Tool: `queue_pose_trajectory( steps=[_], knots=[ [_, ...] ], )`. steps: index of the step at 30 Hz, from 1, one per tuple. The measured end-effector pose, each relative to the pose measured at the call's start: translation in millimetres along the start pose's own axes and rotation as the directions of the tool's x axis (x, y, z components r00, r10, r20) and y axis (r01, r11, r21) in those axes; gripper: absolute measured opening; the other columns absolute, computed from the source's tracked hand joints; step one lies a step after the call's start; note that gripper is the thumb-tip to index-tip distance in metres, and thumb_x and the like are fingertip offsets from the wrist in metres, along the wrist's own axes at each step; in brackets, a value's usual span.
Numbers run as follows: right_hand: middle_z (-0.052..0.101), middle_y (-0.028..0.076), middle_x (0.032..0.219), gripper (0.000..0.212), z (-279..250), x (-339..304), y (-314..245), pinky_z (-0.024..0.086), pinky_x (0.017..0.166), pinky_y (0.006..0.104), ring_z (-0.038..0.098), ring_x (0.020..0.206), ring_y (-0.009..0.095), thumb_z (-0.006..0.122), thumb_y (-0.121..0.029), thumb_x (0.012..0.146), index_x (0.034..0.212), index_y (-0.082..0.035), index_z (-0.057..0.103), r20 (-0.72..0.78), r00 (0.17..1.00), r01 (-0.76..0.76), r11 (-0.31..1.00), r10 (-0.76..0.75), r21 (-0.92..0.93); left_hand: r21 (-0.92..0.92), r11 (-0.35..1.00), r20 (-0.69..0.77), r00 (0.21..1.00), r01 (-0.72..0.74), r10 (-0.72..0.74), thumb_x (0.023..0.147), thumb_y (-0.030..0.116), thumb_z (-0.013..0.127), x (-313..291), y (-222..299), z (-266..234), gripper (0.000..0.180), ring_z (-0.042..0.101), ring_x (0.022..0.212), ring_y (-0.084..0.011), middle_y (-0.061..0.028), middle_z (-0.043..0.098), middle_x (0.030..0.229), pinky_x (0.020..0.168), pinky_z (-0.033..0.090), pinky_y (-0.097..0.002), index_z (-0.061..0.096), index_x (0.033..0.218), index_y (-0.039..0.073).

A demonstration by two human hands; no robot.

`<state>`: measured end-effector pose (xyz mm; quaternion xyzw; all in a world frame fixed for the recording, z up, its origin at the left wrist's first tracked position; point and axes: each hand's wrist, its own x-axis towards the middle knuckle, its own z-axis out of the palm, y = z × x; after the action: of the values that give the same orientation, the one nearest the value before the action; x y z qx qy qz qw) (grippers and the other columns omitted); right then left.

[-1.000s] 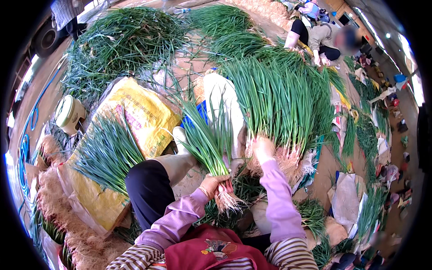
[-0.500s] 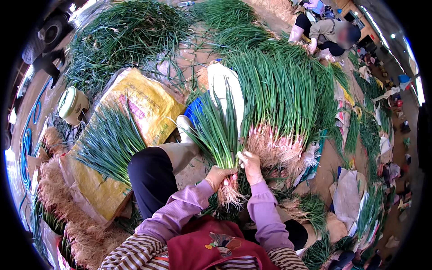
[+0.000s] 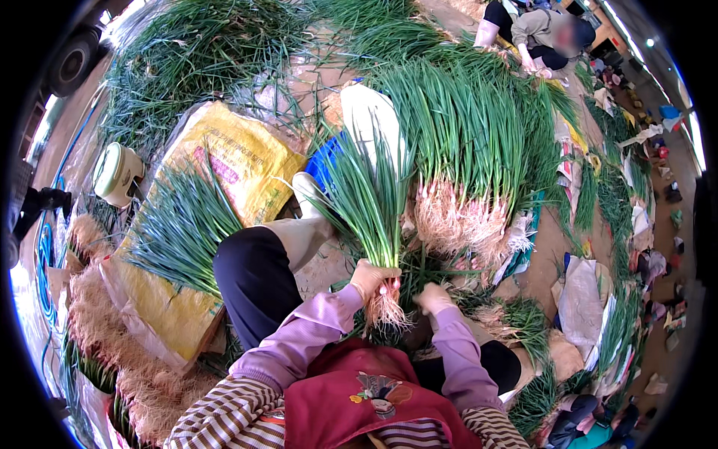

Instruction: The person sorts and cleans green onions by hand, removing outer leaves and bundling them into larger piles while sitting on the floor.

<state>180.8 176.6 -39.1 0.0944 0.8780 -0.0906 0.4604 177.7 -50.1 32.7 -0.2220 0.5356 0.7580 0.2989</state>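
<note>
My left hand [image 3: 368, 279], gloved, is closed around a bunch of green onions [image 3: 374, 213] just above the bulbs. Its leaves point up and away, and the pale roots hang below the fist. Beside those roots, my right hand [image 3: 434, 298] is lowered with its fingers curled together. Whether anything small is between them is hidden. Beyond it lies a thick row of green onions [image 3: 464, 135], roots toward me. To my left, another bundle of green onions [image 3: 179, 232] rests on a yellow sack [image 3: 254, 161].
A loose heap of green leaves [image 3: 202, 60] lies at the far left. Nearby stand a pale bucket [image 3: 117, 173] and a blue hose [image 3: 46, 262]. Root-out bundles [image 3: 134, 359] line my left side. A co-worker [image 3: 542, 37] crouches at the far right.
My right hand has left the held bunch and moved down and to the right, near the roots. My left hand keeps its hold, slightly higher.
</note>
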Motion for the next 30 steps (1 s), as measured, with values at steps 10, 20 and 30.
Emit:
queue_pose_trajectory(
  steps=[10, 20, 30],
  knots=[
    [0.057, 0.012, 0.117, 0.043, -95.8, -15.6, -89.4, 0.05, 0.074, 0.0297, 0.059, 0.085, 0.019, 0.057, 0.0, 0.082, 0.123, -0.003, 0.048, -0.847, 0.509, 0.709, 0.632, -0.151, 0.314, 0.083, 0.994, 0.07, 0.995, -0.07, 0.064, 0.069, 0.008, 0.07, 3.2, -31.3, 0.6, 0.018, 0.049, 0.033, -0.0106, -0.0078, 0.061, 0.052, 0.033, 0.038, -0.0241, 0.062, 0.058, -0.003],
    [0.064, 0.009, 0.088, 0.027, -132.5, 26.7, -92.8, 0.047, 0.077, 0.0399, 0.06, 0.08, 0.028, 0.053, -0.028, 0.086, 0.104, -0.01, 0.062, -0.576, 0.383, 0.438, 0.691, -0.722, -0.575, 0.1, 0.992, 0.007, 0.997, -0.079, 0.079, 0.07, 0.005, 0.068, -7.2, -35.7, -10.5, 0.016, 0.051, 0.033, -0.0122, -0.0102, 0.061, 0.053, 0.032, 0.039, -0.0246, 0.061, 0.058, -0.002],
    [0.06, 0.005, 0.074, 0.018, -75.5, -159.3, -20.5, 0.041, 0.05, 0.0289, 0.051, 0.057, 0.01, 0.055, -0.012, 0.087, 0.097, 0.0, 0.065, -0.543, 0.77, 0.614, 0.621, -0.336, 0.486, -0.253, 0.967, -0.042, 0.998, 0.029, -0.041, 0.071, 0.009, 0.067, 17.4, -15.1, -15.5, 0.023, 0.049, 0.033, -0.0152, -0.0099, 0.058, 0.049, 0.032, 0.038, -0.0257, 0.058, 0.052, -0.001]
  ],
)
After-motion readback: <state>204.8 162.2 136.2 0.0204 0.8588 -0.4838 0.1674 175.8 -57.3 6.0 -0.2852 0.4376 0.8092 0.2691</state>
